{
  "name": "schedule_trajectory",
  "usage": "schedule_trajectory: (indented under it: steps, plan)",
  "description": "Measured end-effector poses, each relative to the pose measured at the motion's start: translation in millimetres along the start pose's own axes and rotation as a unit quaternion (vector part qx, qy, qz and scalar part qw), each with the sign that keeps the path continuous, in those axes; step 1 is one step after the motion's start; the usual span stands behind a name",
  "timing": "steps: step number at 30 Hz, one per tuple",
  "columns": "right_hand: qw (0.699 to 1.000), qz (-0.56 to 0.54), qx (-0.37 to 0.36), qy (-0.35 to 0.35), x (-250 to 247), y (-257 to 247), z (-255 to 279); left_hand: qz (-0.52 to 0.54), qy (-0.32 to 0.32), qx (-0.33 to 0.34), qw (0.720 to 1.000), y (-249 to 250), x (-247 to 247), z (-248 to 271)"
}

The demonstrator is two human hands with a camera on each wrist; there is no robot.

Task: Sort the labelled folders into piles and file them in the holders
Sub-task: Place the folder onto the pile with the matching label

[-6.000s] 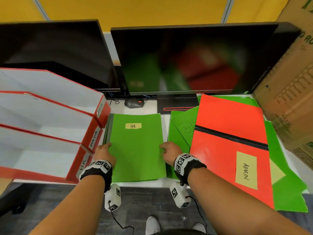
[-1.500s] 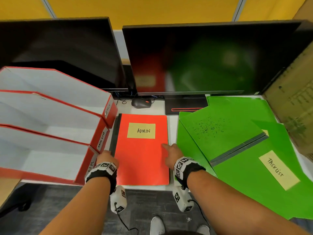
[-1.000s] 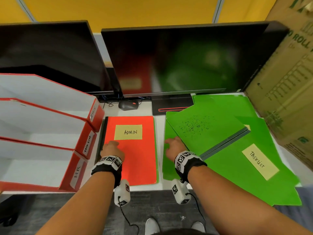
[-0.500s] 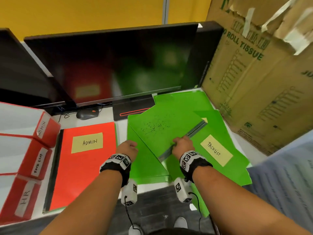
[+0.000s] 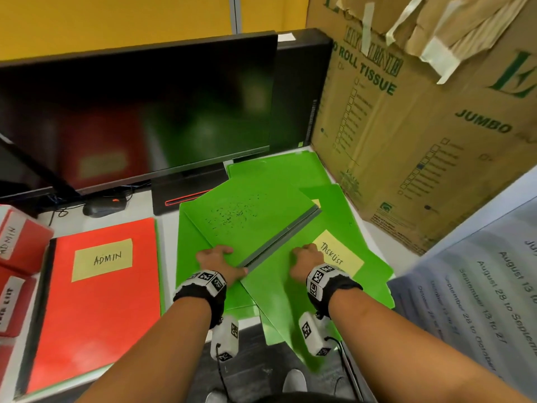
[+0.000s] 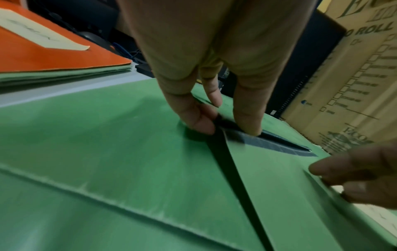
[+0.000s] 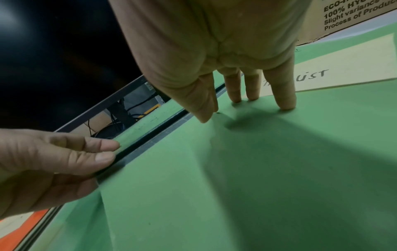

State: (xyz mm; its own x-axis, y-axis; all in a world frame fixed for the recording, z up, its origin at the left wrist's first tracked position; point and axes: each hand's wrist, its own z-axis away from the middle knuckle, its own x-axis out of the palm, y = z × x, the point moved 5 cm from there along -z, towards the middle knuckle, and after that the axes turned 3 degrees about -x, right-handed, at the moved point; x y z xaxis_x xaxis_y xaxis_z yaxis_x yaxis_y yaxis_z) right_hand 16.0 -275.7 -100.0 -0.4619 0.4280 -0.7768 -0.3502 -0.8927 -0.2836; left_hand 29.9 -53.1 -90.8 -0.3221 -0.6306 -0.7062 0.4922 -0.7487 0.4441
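Observation:
A green folder (image 5: 279, 289) (image 6: 107, 135) (image 7: 279, 169) lies spread open and askew on the right of the desk, its yellow TASKLIST label (image 5: 343, 257) (image 7: 343, 76) facing up. My left hand (image 5: 220, 258) (image 6: 223, 125) pinches the near end of its grey spine (image 5: 284, 232) (image 6: 279, 144) (image 7: 150, 141) between thumb and fingers. Beside the label, my right hand (image 5: 305, 257) (image 7: 247, 105) presses straight fingertips on the cover. A red ADMIN folder (image 5: 96, 309) (image 6: 43, 56) tops the left pile. The red holders (image 5: 14, 248) show at the far left edge.
More green folders (image 5: 276, 173) lie under the open one. A large cardboard box (image 5: 421, 141) walls the right side and two dark monitors (image 5: 139, 112) the back, with a mouse (image 5: 101, 209) below them. A printed sheet (image 5: 479, 286) hangs at the right.
The ADMIN folder now covers the HR one on the left pile. My left hand has moved right to the green folder's spine; my right hand has shifted onto its labelled cover.

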Motion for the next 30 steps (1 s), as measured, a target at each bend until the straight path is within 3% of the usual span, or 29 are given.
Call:
schedule_trajectory:
  steps: [6,9,14,20,25,30]
  plan:
    - [0.997,-0.057,-0.04,0.029,-14.2,-7.0,-2.7,0.042,0.069,0.019,0.997,15.9,-15.7,1.9]
    - [0.992,-0.083,-0.062,0.074,-23.6,-13.4,0.1,0.044,0.124,0.062,0.989,19.5,-33.0,3.8]
    - [0.979,-0.12,-0.063,0.155,-41.7,-23.6,5.7,0.161,0.244,0.106,0.95,20.4,-75.2,16.9]
    - [0.987,-0.11,-0.079,0.088,-36.8,-47.5,7.7,0.288,0.329,0.117,0.892,8.0,-125.3,29.1]
    - [0.982,-0.165,-0.069,0.061,-29.0,-69.2,8.4,0.371,0.38,0.125,0.838,-7.4,-153.8,36.5]
    - [0.956,-0.288,0.004,0.062,-31.2,-77.4,9.7,0.426,0.386,0.042,0.817,-45.1,-154.3,30.0]
